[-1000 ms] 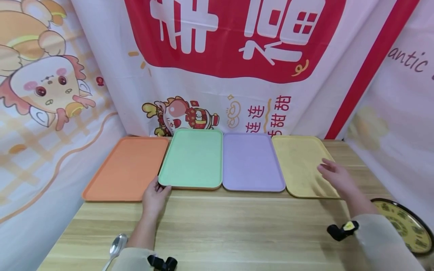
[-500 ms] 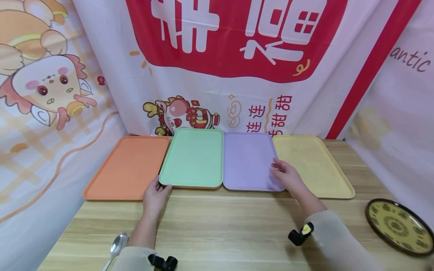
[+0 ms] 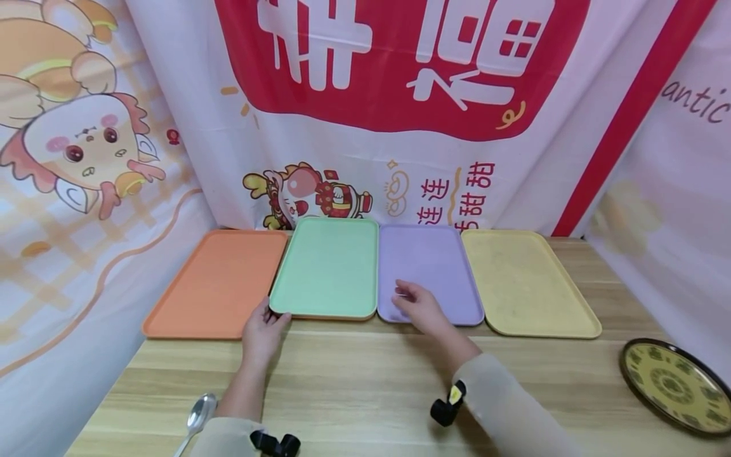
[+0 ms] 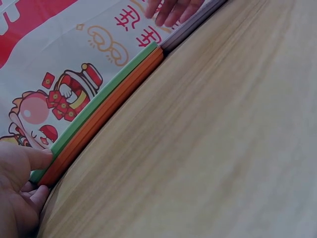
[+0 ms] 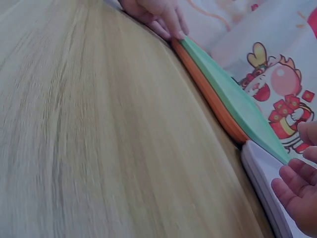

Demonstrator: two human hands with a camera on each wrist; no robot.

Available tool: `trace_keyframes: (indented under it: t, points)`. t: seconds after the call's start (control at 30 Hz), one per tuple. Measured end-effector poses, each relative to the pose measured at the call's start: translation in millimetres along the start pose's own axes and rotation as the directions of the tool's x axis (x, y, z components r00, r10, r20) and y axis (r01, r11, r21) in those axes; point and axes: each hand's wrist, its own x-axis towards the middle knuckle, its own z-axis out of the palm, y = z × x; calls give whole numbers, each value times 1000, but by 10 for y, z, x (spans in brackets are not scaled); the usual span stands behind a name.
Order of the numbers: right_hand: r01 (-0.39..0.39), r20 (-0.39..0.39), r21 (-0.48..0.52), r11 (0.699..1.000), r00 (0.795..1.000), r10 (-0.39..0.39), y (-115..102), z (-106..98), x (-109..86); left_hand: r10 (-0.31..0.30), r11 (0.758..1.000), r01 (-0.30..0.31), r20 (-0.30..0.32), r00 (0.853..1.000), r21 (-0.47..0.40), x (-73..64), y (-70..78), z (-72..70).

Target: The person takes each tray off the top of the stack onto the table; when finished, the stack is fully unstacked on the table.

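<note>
A green tray (image 3: pixel 325 266) lies on top of an orange tray (image 4: pixel 106 118), whose edge shows beneath it in both wrist views. My left hand (image 3: pixel 264 331) grips the stack's near left corner, thumb at the green edge and fingers lower beside the orange one. My right hand (image 3: pixel 421 307) hovers over the near left part of a purple tray (image 3: pixel 445 260), holding nothing, its fingers loosely bent. In the right wrist view those fingers (image 5: pixel 294 183) appear above the purple tray's edge, close to the green tray's corner.
Another orange tray (image 3: pixel 219 282) lies at the far left of the row and a yellow tray (image 3: pixel 528 285) at the right. A spoon (image 3: pixel 200 416) lies beside the left forearm. A round patterned plate (image 3: pixel 674 385) sits at the right edge. Printed cloth (image 3: pixel 394 146) hangs behind.
My right hand has moved left from over the yellow tray, across the purple tray, to near the green one. My left hand has stayed at the green tray's corner.
</note>
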Motion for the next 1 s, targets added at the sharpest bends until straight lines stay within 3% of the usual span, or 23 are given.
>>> trace_keyframes:
  t: [0.23, 0.57, 0.77, 1.0]
  points:
    - [19, 2, -75, 997, 1000, -19, 28, 248, 82, 20, 1000, -20, -6, 1000, 1, 4, -18, 9]
    - [5, 35, -235, 972, 999, 3, 1, 352, 146, 22, 1000, -22, -8, 1000, 9, 9, -28, -1]
    - [-56, 38, -218, 974, 997, 66, -23, 360, 156, 13, 1000, -12, -11, 1000, 21, -4, -13, -5]
    - [-115, 23, -126, 985, 993, 119, -31, 344, 168, 27, 999, -27, -9, 1000, 24, -12, -16, -12]
